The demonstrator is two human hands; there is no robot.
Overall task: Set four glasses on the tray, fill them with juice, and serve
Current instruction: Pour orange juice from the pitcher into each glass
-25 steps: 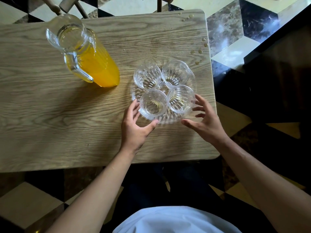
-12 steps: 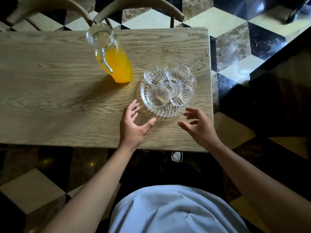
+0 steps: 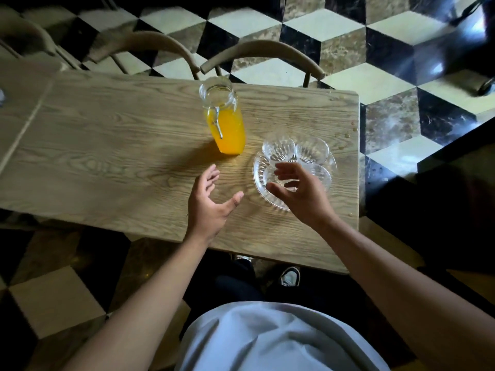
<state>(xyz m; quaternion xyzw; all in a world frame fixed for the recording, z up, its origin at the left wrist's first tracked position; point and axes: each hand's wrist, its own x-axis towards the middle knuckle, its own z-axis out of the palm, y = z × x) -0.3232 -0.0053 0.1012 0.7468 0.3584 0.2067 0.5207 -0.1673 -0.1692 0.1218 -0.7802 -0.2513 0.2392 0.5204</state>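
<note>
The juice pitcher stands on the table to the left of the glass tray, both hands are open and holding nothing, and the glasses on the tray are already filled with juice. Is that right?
Not quite. The head view shows the glasses on the tray clear and empty; the juice is still in the pitcher. The rest holds: the pitcher stands left of the tray, and the left hand and right hand are open, holding nothing.

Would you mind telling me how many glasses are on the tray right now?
4, all on the tray: two at the back, one front right, one front left largely behind the right hand.
</note>
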